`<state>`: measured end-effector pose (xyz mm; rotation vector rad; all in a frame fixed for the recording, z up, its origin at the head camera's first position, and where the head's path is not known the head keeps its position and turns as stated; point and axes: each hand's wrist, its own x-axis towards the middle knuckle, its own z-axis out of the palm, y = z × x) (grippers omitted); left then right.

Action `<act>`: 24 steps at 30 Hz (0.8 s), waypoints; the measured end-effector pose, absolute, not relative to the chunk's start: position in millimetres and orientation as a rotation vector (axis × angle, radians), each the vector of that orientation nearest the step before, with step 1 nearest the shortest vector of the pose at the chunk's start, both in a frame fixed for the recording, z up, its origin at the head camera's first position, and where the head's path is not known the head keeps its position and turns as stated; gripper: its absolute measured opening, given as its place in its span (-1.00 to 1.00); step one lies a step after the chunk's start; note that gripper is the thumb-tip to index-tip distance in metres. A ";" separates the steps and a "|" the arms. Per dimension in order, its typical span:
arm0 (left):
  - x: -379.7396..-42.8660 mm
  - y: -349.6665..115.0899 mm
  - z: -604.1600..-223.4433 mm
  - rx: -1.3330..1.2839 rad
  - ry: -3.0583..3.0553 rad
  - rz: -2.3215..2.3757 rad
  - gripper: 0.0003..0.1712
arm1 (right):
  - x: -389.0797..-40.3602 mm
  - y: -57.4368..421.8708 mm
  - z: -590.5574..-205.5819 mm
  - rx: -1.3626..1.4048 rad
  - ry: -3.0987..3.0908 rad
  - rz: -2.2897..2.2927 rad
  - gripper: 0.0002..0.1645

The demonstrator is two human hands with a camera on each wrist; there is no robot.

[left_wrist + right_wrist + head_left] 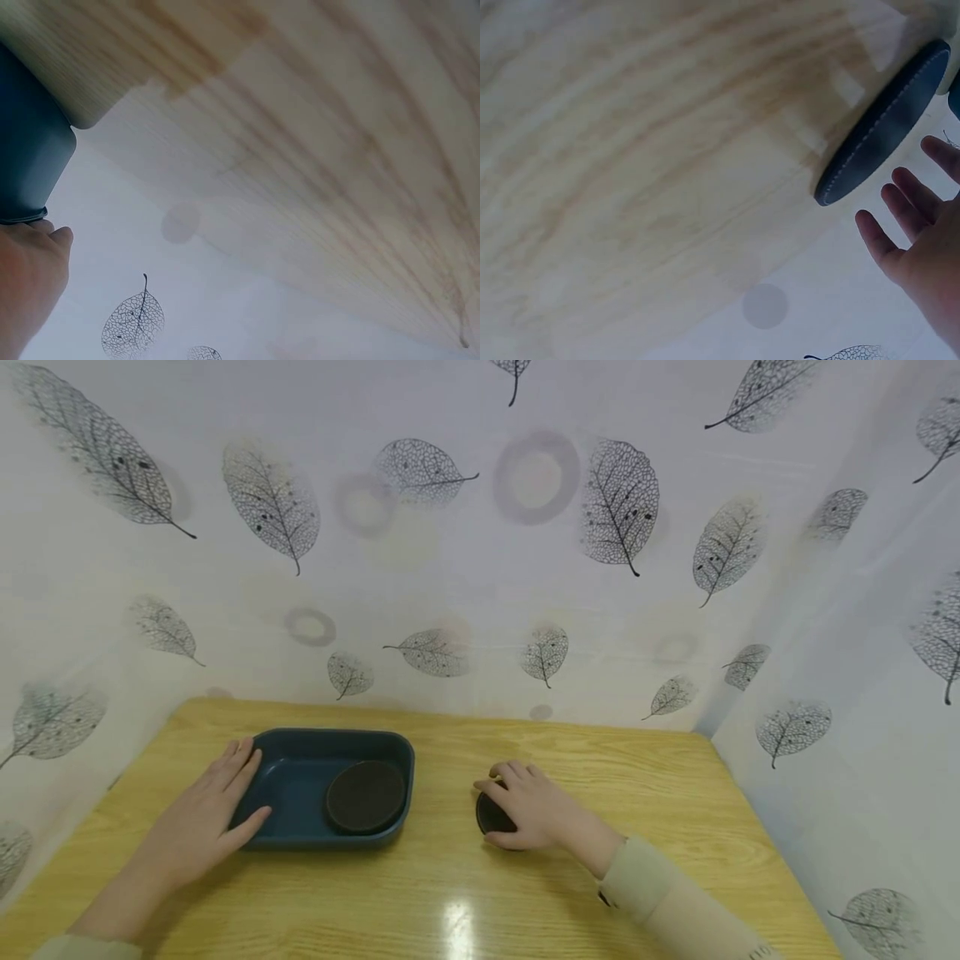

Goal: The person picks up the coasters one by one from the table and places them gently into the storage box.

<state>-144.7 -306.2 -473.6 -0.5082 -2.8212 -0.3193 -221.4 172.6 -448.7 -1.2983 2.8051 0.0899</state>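
A blue rectangular tray [292, 843] with raised walls stands on the left of the table. Inside it, toward its right end, lies a dark round coaster [365, 797]. My left hand [202, 822] rests at the tray's left rim, its fingers fairly straight along the edge and the thumb reaching over the inside. To the right of the tray, another dark round coaster [491, 817] lies on the wood, partly hidden under my right hand [536, 806]. In the right wrist view this coaster [885, 124] shows pale edge stitching, and the spread fingers [877, 236] are beside it.
The yellow wood-grain table [450, 877] ends at the back against a pale curtain [465, 568] printed with dark leaves. More of that leaf-printed covering hangs along the left and right sides. A bright light reflection shows near the table's front.
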 end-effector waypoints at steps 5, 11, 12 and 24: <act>-143.7 -304.1 -470.7 -0.502 -2.832 -0.329 -0.01 | -219.8 178.4 -456.2 -1.255 2.810 0.051 -0.06; -143.4 -304.4 -470.8 -0.517 -2.803 -0.323 -0.02 | -217.6 181.2 -459.2 -1.234 2.804 0.052 -0.04; -143.4 -304.5 -470.9 -0.517 -2.803 -0.325 -0.02 | -217.4 181.4 -459.2 -1.232 2.802 0.043 -0.04; -144.3 -305.0 -471.6 -0.508 -2.820 -0.332 -0.02 | -219.1 183.7 -466.0 -1.226 2.815 0.008 -0.04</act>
